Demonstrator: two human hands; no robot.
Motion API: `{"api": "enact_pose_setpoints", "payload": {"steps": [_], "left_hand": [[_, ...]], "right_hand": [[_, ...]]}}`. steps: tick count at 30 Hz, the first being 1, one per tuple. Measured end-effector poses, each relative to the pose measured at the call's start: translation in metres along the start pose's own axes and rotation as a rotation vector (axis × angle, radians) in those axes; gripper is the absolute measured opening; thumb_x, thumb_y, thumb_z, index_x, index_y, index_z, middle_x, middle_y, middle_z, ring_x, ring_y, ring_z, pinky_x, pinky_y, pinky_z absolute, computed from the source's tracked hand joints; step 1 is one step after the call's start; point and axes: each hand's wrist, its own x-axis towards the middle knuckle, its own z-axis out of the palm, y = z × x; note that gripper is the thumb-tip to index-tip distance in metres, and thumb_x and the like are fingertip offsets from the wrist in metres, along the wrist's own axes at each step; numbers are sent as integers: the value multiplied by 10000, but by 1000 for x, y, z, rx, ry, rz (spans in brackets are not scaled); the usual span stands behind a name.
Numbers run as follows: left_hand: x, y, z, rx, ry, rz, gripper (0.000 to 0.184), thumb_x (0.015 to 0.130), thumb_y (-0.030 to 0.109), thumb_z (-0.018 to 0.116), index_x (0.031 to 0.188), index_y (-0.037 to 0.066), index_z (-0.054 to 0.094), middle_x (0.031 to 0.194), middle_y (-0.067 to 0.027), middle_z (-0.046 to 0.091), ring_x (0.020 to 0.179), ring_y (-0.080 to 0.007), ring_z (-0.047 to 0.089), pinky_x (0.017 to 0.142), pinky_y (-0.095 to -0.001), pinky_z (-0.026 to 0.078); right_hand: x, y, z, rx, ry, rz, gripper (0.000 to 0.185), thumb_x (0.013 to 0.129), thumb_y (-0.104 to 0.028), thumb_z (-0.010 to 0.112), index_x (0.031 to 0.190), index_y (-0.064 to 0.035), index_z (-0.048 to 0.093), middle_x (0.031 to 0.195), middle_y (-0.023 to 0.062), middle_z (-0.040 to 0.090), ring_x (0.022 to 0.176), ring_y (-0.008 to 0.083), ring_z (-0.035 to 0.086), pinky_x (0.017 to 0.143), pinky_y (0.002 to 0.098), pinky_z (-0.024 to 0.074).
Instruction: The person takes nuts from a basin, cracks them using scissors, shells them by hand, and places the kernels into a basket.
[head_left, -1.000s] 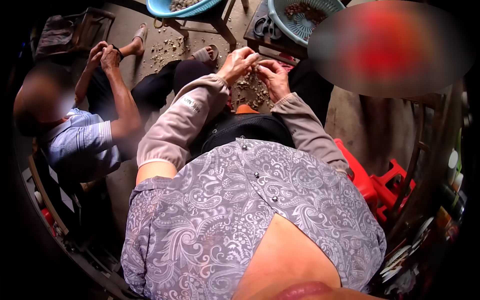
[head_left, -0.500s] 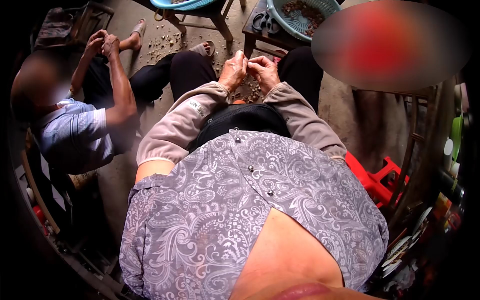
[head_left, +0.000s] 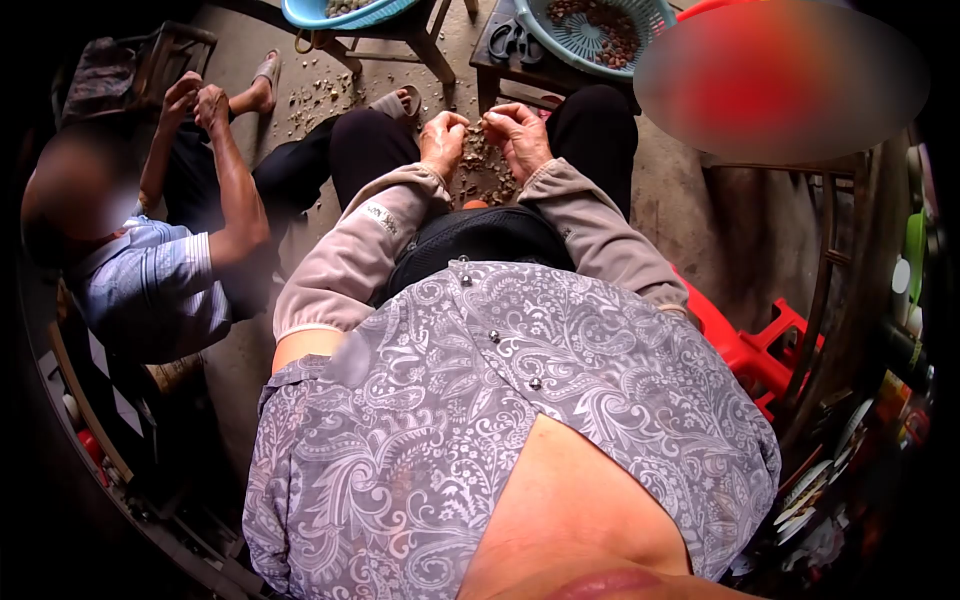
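Note:
My left hand (head_left: 442, 142) is over my lap between my knees, its fingers pinched together on something too small to make out. Just right of it, a little apart, my right hand (head_left: 519, 142) also has its fingertips closed on something I cannot make out. Below and between the hands, broken shell bits (head_left: 484, 168) lie scattered on the floor. A blue-green basket (head_left: 650, 22) holding brown nuts or kernels stands on a dark wooden stool beyond my right knee, with black-handled scissors (head_left: 515, 42) beside it.
A blue basin (head_left: 372, 17) with pale pieces rests on another wooden stool (head_left: 428, 58) ahead. To the left sits a co-worker (head_left: 165, 270), hands together. More shells (head_left: 315, 108) litter the floor. A red plastic stool (head_left: 765, 355) and a wooden chair (head_left: 835, 220) are at the right.
My hands, together half a second ago, have moved apart. The view has shifted slightly, showing more of the basket and its contents.

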Motion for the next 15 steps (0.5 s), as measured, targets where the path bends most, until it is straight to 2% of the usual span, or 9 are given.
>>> {"api": "enact_pose_setpoints", "payload": {"steps": [3,4,7,8,11,13,14,15], "left_hand": [[-5,12,0,-445,-53,-178,174,878,111,483,1018,52,568,780,-23,591,615,-90,527,511,-232,433],[-4,17,-3,-562,-132,-205,182,896,142,473,1021,49,567,803,-23,595,632,-92,531,528,-235,439],[-5,22,-6,-858,-339,-305,246,941,237,442,1019,39,565,845,-20,598,667,-98,532,579,-241,451],[-6,23,-6,-916,-386,-351,279,951,271,430,1012,35,566,843,-17,593,666,-101,527,596,-241,452],[-4,10,-4,-1034,-439,-423,370,960,336,415,1006,1,565,859,-48,595,697,-126,546,645,-243,455],[4,-3,-6,-1099,-524,-428,393,963,346,406,998,-10,567,872,-69,601,725,-142,567,649,-244,459],[8,-9,-6,-1214,-557,-437,294,945,213,443,1016,-48,560,895,-109,607,769,-173,591,672,-245,478],[4,-9,-6,-1116,-465,-431,259,925,153,448,1028,-58,555,897,-117,607,768,-177,595,672,-245,486]], "right_hand": [[0,-3,2,-176,-9,-63,95,788,-17,648,859,-24,585,817,51,626,723,135,612,658,263,520],[0,-3,2,-260,-16,-88,93,779,-15,650,844,-22,585,810,53,627,720,131,611,652,260,515],[0,-3,4,-869,-65,-451,98,738,0,649,803,-21,579,767,69,613,702,133,608,627,269,497],[0,-3,5,-1075,-61,-643,118,707,16,645,795,-22,576,739,86,590,683,148,605,607,283,484],[-3,-5,9,-1082,-101,-630,119,697,24,642,785,-25,578,723,89,576,679,163,602,616,284,479],[-5,-8,9,-857,-75,-414,111,731,4,649,818,-18,584,748,71,615,686,133,596,632,279,487],[-3,-7,5,-822,-32,-428,94,741,1,641,816,-15,587,749,67,622,679,128,596,622,274,487],[-2,-9,5,-785,9,-445,77,751,-2,632,814,-12,589,750,63,629,672,123,596,612,270,487]]}}
